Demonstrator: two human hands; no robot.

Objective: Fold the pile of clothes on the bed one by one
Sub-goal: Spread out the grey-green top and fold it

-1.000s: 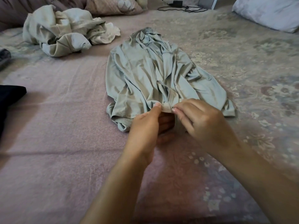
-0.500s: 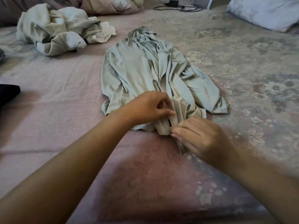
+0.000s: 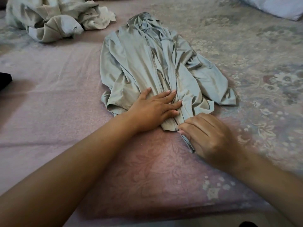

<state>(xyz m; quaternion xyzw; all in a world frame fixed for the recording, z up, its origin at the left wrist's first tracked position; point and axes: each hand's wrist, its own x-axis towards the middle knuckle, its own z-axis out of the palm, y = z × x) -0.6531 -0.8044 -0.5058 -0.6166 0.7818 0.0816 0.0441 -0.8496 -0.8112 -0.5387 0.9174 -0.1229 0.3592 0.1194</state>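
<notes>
Sage-green and silky, the zip jacket (image 3: 147, 63) lies lengthwise in the middle of the bed (image 3: 65, 79), rumpled, its hem toward us. Our left hand (image 3: 155, 110) rests flat on the lower front, fingers straight and pressing the cloth down. Our right hand (image 3: 208, 136) has its fingers curled, pinching the hem's corner by the zipper. The pile of clothes (image 3: 54, 18) sits at the far left, well apart. A white pillow (image 3: 278, 7) lies far right.
</notes>
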